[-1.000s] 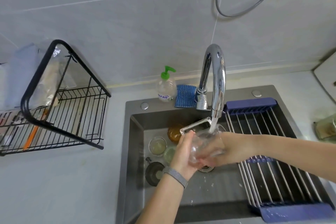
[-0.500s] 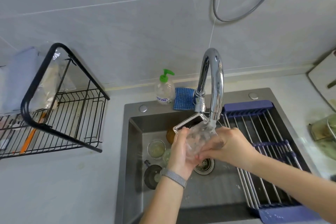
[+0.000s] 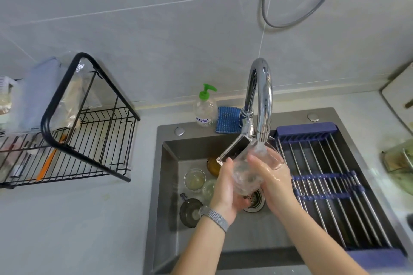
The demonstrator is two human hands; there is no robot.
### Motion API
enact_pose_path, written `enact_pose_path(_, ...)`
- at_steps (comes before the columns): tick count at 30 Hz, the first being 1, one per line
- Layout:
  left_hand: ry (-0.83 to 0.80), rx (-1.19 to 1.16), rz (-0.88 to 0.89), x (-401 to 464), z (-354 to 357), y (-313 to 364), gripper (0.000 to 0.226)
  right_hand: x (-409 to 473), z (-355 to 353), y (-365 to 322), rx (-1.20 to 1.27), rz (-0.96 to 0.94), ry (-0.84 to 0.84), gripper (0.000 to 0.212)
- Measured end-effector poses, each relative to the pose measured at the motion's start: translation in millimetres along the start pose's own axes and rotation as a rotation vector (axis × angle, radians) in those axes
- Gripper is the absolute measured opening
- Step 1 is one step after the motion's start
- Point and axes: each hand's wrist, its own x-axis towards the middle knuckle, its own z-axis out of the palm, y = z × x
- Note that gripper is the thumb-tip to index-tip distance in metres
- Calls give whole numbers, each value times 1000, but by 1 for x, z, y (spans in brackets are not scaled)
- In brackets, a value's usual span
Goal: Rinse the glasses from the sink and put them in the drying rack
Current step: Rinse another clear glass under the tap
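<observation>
Currently, both hands hold one clear drinking glass point(image 3: 248, 174) under the running stream from the curved chrome faucet point(image 3: 261, 100), above the dark grey steel sink point(image 3: 161, 185). The left hand point(image 3: 225, 187), with a grey woven band point(image 3: 215, 219) on its wrist, cups the glass from the 9 o'clock side, fingers curled around the wall and base. The right hand point(image 3: 271, 176) wraps the glass from the 3 o'clock side, thumb across the front; the fingers are wet. The glass is tilted, with its mouth toward 1 o'clock and directly under the spout. Water enters at the rim; the wall is transparent and blurred by the flow, so its contents cannot be determined.

At 9 o'clock from the held glass, on the sink floor, stand a clear glass with pale residue point(image 3: 194, 179), an amber glass point(image 3: 212, 164) and a dark round lid point(image 3: 190, 212), close together. The round metal drain point(image 3: 254, 201) lies just below the hands.

At 3 o'clock, a roll-up rack of steel rods with blue end bars point(image 3: 330, 185) spans the sink. At 9 o'clock, well apart on the counter, stands a black wire drying rack point(image 3: 89, 140). At 12 o'clock, a clear soap bottle with a green pump point(image 3: 204, 109) stands just beside a blue sponge cloth point(image 3: 226, 123).
</observation>
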Motion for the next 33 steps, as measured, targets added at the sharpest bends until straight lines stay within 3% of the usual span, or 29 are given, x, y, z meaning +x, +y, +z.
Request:
enact_pose_path(2,44,255,-42,-1,-1,-5,65,2,-4,0,-211,-82,3,73)
enact_pose_path(5,73,374,-46,-7,4,-7,65,0,-1,2,-524,-126,-43,60)
enact_pose_path(8,84,534,87,-20,13,-9,63,1,-2,11,-434,-44,57,66)
enact_pose_path(11,254,852,378,-29,19,-14,37,6,-7,13,-302,-3,132,67)
enact_pose_path(14,398,862,789,-34,16,-10,33,4,-9,4,-266,-19,168,52)
enact_pose_path(15,398,802,825,-34,17,-7,30,4,-10,2,-261,-20,168,50)
enact_pose_path(16,359,718,773,-36,20,-1,27,3,-11,1,-253,-19,163,50)
enact_pose_path(18,208,565,445,-26,25,4,31,1,-10,0,-273,-16,120,51)
enact_pose_path(20,101,366,157,-15,25,13,65,-5,-7,0,-354,-18,60,59)
enact_pose_path(21,60,251,100,-7,24,13,81,-7,-6,2,-358,-19,49,57)
enact_pose_path(24,41,214,194,-10,38,14,100,-2,-7,2,-318,31,108,47)
enact_pose_path(28,48,286,300,-18,54,7,102,9,-6,-2,-264,133,166,76)
enact_pose_path(31,95,122,124,2,37,6,132,0,-3,-6,-364,98,116,39)
enact_pose_path(33,80,159,107,-5,36,13,129,-3,-7,-4,-358,80,101,32)
